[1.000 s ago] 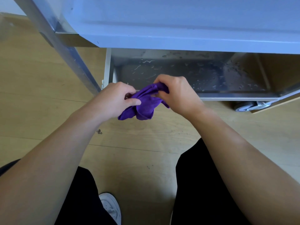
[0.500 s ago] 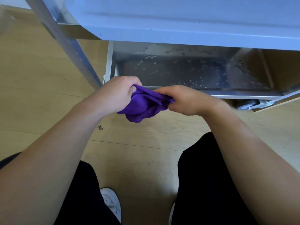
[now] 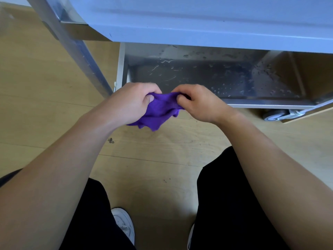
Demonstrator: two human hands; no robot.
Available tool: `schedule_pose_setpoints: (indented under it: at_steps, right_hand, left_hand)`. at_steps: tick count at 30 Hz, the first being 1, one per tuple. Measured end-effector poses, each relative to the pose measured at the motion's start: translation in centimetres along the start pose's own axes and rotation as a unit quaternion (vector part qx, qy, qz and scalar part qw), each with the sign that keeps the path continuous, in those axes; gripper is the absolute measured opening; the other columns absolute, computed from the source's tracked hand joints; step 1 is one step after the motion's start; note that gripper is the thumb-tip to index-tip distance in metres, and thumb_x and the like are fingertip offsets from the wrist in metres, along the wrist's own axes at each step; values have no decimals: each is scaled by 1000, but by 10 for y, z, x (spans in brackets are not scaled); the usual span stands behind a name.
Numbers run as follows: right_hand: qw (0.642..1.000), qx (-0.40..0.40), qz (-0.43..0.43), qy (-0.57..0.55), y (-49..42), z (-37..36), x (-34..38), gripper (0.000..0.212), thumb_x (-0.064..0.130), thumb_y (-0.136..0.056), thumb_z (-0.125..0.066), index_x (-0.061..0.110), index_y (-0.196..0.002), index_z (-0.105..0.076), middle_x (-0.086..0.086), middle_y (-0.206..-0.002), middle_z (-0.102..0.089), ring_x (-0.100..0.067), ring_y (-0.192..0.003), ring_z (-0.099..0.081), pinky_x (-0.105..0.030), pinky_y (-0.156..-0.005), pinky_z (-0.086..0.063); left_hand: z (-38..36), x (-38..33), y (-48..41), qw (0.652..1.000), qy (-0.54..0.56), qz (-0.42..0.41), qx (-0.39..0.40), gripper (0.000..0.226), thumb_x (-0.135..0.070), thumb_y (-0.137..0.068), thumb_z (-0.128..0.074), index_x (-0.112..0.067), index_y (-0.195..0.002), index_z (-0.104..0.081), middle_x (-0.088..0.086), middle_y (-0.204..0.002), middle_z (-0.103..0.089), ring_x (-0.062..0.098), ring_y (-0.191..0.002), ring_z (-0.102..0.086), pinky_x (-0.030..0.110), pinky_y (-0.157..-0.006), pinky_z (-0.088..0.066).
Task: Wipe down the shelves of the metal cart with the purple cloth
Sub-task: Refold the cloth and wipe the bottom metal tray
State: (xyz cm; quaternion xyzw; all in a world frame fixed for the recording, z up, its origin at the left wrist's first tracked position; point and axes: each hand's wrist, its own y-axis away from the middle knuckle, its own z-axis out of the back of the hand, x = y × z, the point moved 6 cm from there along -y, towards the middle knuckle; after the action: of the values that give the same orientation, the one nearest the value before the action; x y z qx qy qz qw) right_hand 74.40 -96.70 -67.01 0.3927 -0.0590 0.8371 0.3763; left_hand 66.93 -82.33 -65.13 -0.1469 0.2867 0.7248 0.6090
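Both hands [image 3: 169,103] grip purple cloth [image 3: 158,110].

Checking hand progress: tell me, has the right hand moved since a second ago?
Yes. The right hand has shifted rightward along the metal cart's bottom shelf rim, stretching the purple cloth.

No readable text

Nothing on the metal cart [image 3: 198,29], the purple cloth [image 3: 160,110] or the wooden floor [image 3: 45,87] carried any legible words, labels, brands or numbers.

Lower shelf [image 3: 198,78] open in front — upper shelf [image 3: 198,24] overhangs.
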Motion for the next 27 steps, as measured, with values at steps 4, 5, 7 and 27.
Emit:
schedule_pose_setpoints:
  at_steps: [4, 5, 7, 27]
  right_hand:
    - [1000, -21, -5, 13, -3, -1, 2, 22, 9, -93, -38, 12, -103, -58, 5, -81, -58, -3, -68, -51, -8, -57, -36]
    - [1000, -25, -7, -4, -3, -1, 2, 22, 9, -93, -38, 14, -106, -55, 4, -87, -60, -2, -70, -52, -8, -59, -38]
    - [999, -33, -2, -39, -1, 1, 3, 21, 11, -94, -39, 18, -110, -51, 1, -94, -64, -10, -74, -55, -17, -65, -42]
    - [867, 17, -85, -490, -2, -6, -8, 36, 0, -84, -66, 0, -116, -50, -14, -98, -66, -29, -86, -67, -42, -70, -55]
  left_hand:
    - [-2, -3, -3, 1000, -2, -7, -14, 22, -18, -104, -37, -30, -117, -50, 7, -85, -61, 28, -73, -56, 40, -63, -45]
    - [-1, -4, -2, 1000, 1, -11, -20, 22, -19, -104, -36, -30, -120, -45, 13, -86, -61, 32, -71, -57, 43, -65, -48]
    - [0, -7, -1, 999, 3, -27, -29, 23, -17, -104, -34, -30, -121, -39, 17, -76, -55, 30, -57, -50, 43, -58, -44]
    - [-1, 15, -10, 988, -118, 2, -102, 25, -12, -98, -45, -20, -122, -48, 10, -110, -54, 34, -104, -50, 48, -89, -41]
